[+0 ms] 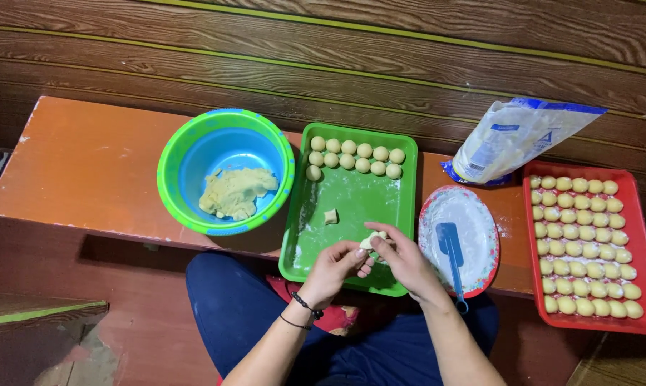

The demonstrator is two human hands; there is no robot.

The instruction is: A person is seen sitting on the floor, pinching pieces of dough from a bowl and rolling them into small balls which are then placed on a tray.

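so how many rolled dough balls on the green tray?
13 rolled pale dough balls, all at the far end of the green plastic tray: six in the back row, six in the second, one starting a third at left. None look hidden.

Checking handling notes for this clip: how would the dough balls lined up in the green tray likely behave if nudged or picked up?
The dough balls look round, so a nudge would probably roll them across the floured green tray. They likely dent easily: the piece between both hands looks soft.
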